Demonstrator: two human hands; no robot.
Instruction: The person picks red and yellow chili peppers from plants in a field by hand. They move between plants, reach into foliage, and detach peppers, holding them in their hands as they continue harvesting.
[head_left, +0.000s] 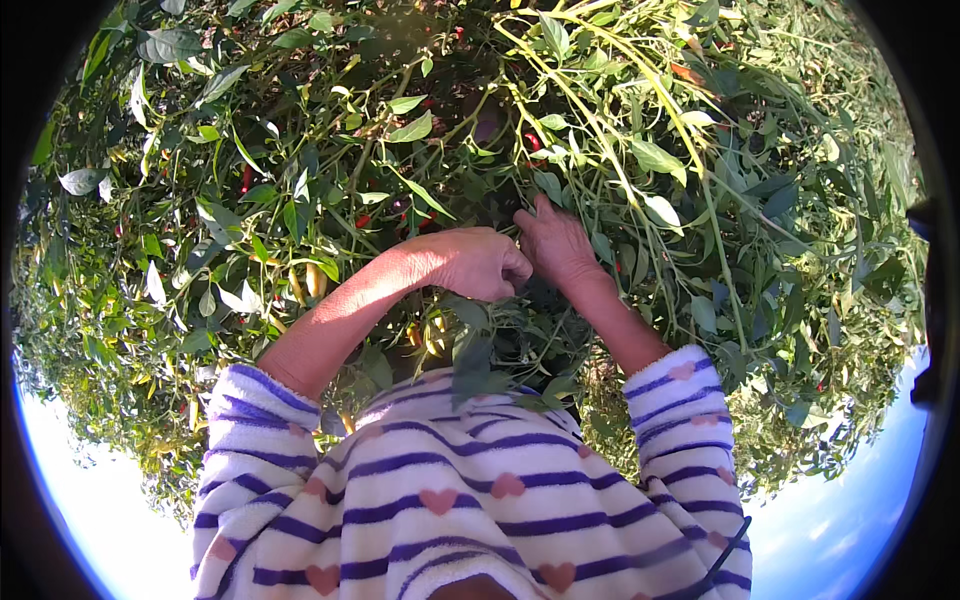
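Amid leafy pepper plants, my left hand (484, 264) is bent inward with its fingers curled; whether anything lies inside them is hidden. Close beside it on the right, my right hand (553, 236) reaches into the foliage, its fingertips among leaves and thin stems, and what they touch cannot be made out. A red chili pepper (533, 142) hangs above my right hand. Another small red pepper (363, 221) shows to the upper left of my left hand. Below that hand hang several yellowish peppers (433, 339).
Long green pepper stems (645, 67) arch over the upper right. Pale yellow peppers (316, 280) hang near my left forearm. Dense foliage surrounds both arms, and some leafy branches (472, 360) lie against the front of my striped top.
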